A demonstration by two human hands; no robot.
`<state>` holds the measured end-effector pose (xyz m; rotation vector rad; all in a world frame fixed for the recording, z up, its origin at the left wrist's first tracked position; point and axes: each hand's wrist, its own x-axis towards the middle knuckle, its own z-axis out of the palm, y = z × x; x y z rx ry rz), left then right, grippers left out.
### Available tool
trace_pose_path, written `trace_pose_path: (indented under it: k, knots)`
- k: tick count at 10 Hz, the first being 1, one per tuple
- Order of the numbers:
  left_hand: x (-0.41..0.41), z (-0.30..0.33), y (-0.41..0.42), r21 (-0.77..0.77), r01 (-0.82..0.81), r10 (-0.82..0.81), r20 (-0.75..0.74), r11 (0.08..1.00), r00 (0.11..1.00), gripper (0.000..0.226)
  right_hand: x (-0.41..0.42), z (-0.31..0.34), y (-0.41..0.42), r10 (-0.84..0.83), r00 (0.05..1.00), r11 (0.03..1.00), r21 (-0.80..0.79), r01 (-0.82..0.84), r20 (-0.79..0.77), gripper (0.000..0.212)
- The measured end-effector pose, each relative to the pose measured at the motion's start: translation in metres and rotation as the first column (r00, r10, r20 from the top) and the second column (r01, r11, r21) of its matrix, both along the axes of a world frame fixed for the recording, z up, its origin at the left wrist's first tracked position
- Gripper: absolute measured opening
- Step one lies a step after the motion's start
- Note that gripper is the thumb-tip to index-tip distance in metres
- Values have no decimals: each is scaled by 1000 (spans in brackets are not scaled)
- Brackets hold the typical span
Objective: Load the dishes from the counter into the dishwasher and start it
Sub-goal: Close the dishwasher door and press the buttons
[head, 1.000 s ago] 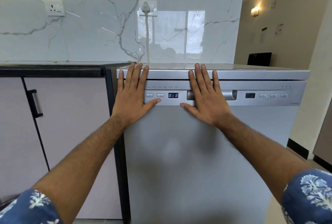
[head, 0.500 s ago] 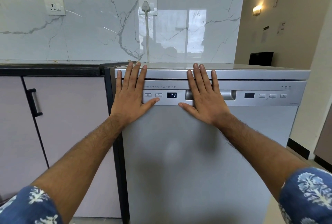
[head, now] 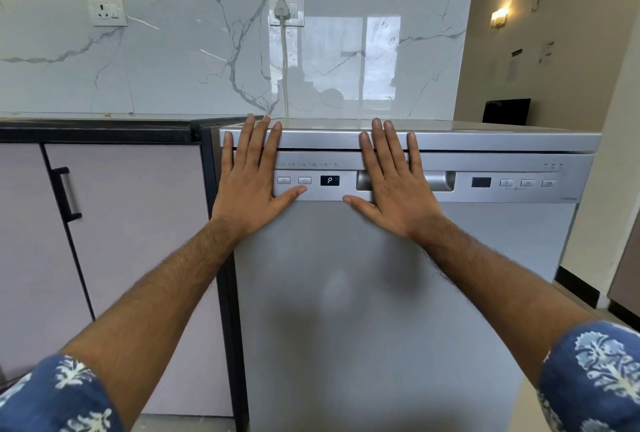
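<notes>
Palms flat: we are pressing left hand (head: 247, 185) and right hand (head: 393, 189), fingers spread, against the shut dishwasher (head: 381, 293) door beside the bench (head: 97, 130); we are advising even pressure, avoiding buttons.

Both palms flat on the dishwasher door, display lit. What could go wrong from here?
1. The left hand has its thumb right beside the two program buttons; a slip could change the setting shown on the display.
2. The right hand covers part of the door handle, and a thin dark gap shows under the top panel, so the dishwasher door may not be fully latched and the cycle might not start.
</notes>
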<state>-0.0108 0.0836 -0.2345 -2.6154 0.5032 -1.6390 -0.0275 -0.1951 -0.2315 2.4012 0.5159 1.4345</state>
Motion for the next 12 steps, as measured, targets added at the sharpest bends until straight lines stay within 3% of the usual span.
trace_pose_path:
  k: [5, 7, 10, 11, 12]
  knots:
    - [-5, 0, -3, -54, 68, -66, 45, 996, 997, 100, 5, -3, -1, 7, 1000, 1000, 4, -7, 10, 97]
    - [-6, 4, -4, -75, 58, -57, 12, 996, 998, 99, 1, 1, 1, 9, 998, 1000, 21, -8, -55, 96]
    - [-46, 36, -2, -32, 15, -23, -266, 999, 964, 92, -39, 29, 4, 9, 930, 998, 54, 12, -368, 96]
    - [-65, 56, -4, -1, -10, 8, -440, 1000, 898, 99, -57, 49, 6, 22, 865, 998, 65, 13, -502, 100]
    - [-82, 93, -5, 68, -35, 70, -634, 997, 770, 103, -73, 81, 9, 7, 757, 998, 50, 33, -653, 104]
